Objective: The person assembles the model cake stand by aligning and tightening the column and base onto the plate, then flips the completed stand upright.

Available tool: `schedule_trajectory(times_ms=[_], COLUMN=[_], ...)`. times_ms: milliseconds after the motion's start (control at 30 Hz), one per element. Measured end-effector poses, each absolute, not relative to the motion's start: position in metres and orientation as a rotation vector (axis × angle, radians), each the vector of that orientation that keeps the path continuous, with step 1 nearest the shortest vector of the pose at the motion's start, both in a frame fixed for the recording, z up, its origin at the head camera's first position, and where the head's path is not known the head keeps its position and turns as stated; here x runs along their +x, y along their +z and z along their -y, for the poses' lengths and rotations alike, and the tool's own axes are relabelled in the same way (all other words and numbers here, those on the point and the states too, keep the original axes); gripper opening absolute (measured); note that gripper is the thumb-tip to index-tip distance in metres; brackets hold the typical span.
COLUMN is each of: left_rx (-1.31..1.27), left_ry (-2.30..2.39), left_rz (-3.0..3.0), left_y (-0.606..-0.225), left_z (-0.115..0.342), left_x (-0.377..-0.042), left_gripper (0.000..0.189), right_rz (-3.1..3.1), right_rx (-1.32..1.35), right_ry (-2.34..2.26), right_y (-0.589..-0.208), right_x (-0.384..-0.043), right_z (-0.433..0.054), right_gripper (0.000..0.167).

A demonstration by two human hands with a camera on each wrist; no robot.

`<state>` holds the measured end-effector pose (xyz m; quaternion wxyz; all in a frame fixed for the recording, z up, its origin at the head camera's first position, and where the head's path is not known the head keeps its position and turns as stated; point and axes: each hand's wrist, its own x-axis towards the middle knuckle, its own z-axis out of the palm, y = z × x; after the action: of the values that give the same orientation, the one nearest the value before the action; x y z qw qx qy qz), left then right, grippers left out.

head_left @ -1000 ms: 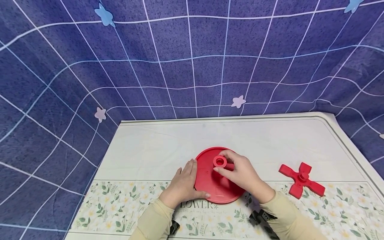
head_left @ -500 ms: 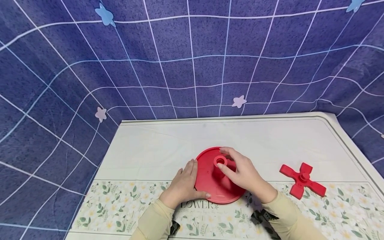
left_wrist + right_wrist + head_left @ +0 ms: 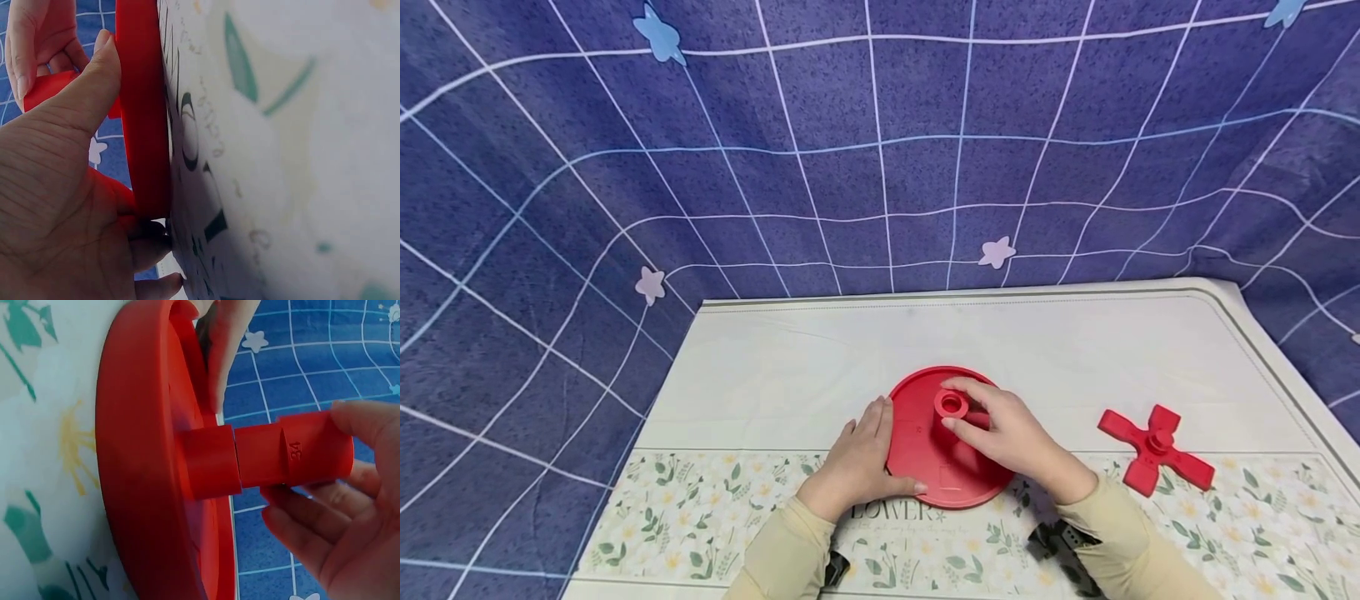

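A red round base (image 3: 917, 467) with a raised rim lies on the table. From its middle rises a red post, and a red tube (image 3: 319, 450) marked "34" sits end to end on that post, with a thin seam between them. My right hand (image 3: 1011, 433) pinches the tube's upper end between thumb and fingers. My left hand (image 3: 857, 467) rests against the base's left rim, fingers straight along it and thumb stretched along the front edge. In the left wrist view, the thumb lies beside the rim of the base (image 3: 144, 112).
A red cross-shaped piece (image 3: 1159, 446) with a round stub in its middle lies to the right on the table. The table (image 3: 790, 358) has a white cover with a flowered band. Behind it hangs a blue gridded cloth (image 3: 820, 183) with stars.
My right hand's fingers loosened from the tube half a second ago and have closed on it again. The left hand and the base have stayed in place.
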<state>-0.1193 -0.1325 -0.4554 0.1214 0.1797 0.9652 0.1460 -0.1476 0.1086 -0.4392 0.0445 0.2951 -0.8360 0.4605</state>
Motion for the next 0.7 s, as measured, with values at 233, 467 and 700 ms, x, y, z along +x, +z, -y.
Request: schedule_trajectory(times_ms=[233,467,700], left_rx=[0.538,0.55,0.558], left_ry=[0.435,0.437,0.452], left_rz=[-2.827,-2.83,-2.828], left_y=[-0.456,-0.455,-0.454], left_z=[0.134,0.134,0.134], left_x=[-0.12,-0.12,-0.119], left_gripper=[0.126,0.125,0.124], right_rz=[2.585,2.59,2.591], right_rx=[0.738,0.651,0.686], right_ry=[1.258,1.178,1.166], right_y=[-0.44,-0.44,-0.44], right_x=[-0.143,-0.141,-0.141], right_z=[-0.099,-0.095,-0.098], right_gripper=[0.044,0.044,0.05])
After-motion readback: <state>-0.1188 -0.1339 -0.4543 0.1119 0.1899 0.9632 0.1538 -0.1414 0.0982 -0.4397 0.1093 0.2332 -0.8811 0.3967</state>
